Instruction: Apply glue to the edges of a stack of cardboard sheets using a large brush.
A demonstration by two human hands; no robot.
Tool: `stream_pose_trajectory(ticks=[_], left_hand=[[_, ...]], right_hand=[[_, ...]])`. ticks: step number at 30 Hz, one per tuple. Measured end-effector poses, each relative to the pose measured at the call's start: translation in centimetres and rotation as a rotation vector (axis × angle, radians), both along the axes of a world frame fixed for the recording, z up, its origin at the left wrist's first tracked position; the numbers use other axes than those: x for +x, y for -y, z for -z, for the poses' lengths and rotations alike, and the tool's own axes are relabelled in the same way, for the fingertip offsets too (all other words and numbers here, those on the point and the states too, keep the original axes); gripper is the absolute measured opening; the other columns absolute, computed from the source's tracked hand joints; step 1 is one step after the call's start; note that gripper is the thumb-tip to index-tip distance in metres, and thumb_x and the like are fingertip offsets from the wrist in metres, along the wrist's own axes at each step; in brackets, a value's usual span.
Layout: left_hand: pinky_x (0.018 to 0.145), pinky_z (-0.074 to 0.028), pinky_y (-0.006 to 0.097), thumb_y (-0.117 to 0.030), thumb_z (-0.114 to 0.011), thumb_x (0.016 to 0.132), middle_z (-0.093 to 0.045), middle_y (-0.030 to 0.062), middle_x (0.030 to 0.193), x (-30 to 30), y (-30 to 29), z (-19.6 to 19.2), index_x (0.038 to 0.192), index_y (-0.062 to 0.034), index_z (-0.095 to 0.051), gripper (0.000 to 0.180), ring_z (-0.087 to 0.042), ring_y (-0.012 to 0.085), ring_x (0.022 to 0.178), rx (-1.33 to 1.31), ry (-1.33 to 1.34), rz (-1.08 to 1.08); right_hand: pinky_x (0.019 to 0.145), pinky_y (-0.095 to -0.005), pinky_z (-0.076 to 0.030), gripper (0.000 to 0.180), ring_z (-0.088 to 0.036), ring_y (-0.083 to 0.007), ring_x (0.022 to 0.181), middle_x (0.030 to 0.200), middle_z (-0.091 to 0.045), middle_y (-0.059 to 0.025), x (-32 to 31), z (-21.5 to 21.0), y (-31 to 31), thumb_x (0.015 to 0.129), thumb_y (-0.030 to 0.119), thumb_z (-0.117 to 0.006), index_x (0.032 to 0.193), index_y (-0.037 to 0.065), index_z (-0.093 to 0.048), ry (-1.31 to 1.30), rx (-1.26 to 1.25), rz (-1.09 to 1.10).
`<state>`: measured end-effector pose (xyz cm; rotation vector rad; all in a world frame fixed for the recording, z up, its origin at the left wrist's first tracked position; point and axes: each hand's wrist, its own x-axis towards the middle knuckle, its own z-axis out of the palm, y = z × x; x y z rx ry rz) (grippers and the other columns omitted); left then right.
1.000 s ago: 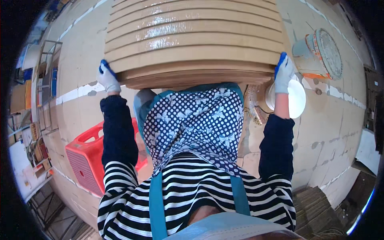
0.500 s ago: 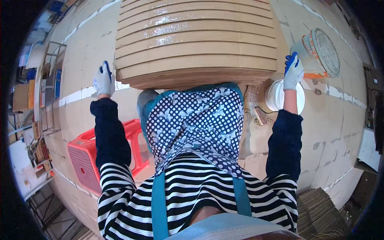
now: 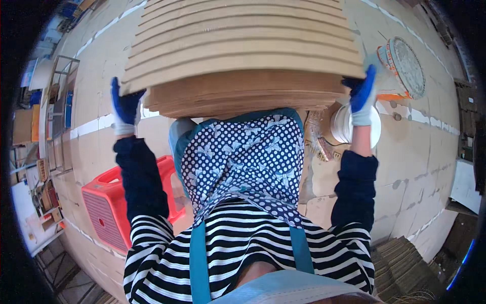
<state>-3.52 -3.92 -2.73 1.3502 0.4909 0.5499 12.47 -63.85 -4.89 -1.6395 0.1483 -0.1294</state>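
Note:
A stack of flat brown cardboard sheets (image 3: pixel 243 61) lies in front of my body, its upper sheets fanned in overlapping steps. My left hand (image 3: pixel 125 109), in a white glove with a blue palm, holds the upper sheets at their left front corner, with the thumb pointing up outside. At the right front corner my right hand (image 3: pixel 362 96), gloved alike, has hold of the same sheets. Their front edge is raised and bowed above the lower sheets (image 3: pixel 243 93). Some fingertips of both hands are hidden beneath the cardboard.
A red plastic stool (image 3: pixel 106 207) stands at my left. On the right are a white bucket (image 3: pixel 375 126), a larger lidded bucket (image 3: pixel 405 68) and a strip of crumpled clear tape (image 3: pixel 316 134). More folded cardboard (image 3: pixel 405 268) lies at the lower right.
Both hands have come from beside the stack onto its front corners and taken hold of the upper sheets. The front edge of these sheets has risen and spread wider in view.

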Motion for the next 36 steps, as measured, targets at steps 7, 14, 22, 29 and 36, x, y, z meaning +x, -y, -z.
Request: stream_pose_trajectory(ticks=[7,14,22,29,36], left_hand=[[0.062,-0.044,0.039,-0.038,-0.041,0.09,-0.06,0.0105,0.07,1.3,0.8,5.6,0.09,-0.0041,-0.061,0.039,-0.055,0.0247,0.063,0.706,-0.307,-0.584],[0.059,-0.041,0.04,-0.036,-0.043,0.089,-0.059,0.02,0.069,2.9,2.8,3.3,0.077,0.0002,-0.06,0.042,-0.056,0.0325,0.063,0.985,-0.549,-0.564],[0.066,-0.041,0.041,-0.03,-0.043,0.09,-0.061,0.0201,0.083,1.7,-0.9,-1.4,0.093,-0.0022,-0.06,0.033,-0.058,0.0312,0.076,1.161,-0.739,-0.188],[0.067,-0.042,0.029,-0.019,-0.05,0.087,-0.061,0.0064,0.09,6.2,-3.0,6.1,0.112,-0.0006,-0.053,0.031,-0.052,0.0178,0.071,1.044,-0.093,0.064],[0.059,-0.041,0.026,-0.02,-0.053,0.084,-0.059,0.0014,0.07,6.4,-1.9,8.5,0.088,0.0006,-0.064,0.023,-0.05,0.0098,0.062,0.844,-0.321,-0.483]], right_hand=[[0.068,-0.0413,-0.045,0.037,-0.059,-0.0346,0.076,0.082,-0.061,-0.0205,0.0,3.1,-3.7,0.091,0.032,-0.039,0.089,0.003,-0.061,0.147,-0.851,0.271],[0.067,-0.0432,-0.043,0.038,-0.058,-0.0367,0.077,0.084,-0.061,-0.021,2.1,3.7,-4.0,0.09,0.032,-0.039,0.087,0.002,-0.062,0.095,-1.019,0.284],[0.067,-0.0397,-0.045,0.041,-0.06,-0.0331,0.076,0.082,-0.064,-0.0177,4.4,0.4,-0.2,0.091,0.034,-0.037,0.089,0.002,-0.063,-0.004,-0.936,0.169],[0.073,-0.041,-0.044,0.045,-0.06,-0.0335,0.081,0.089,-0.063,-0.0187,6.8,3.9,-6.0,0.088,0.042,-0.043,0.095,0.001,-0.061,0.258,-1.142,0.396],[0.069,-0.0423,-0.044,0.043,-0.06,-0.0342,0.076,0.079,-0.064,-0.0179,5.5,1.4,-6.9,0.087,0.041,-0.044,0.083,0.002,-0.063,0.039,-0.88,0.29]])
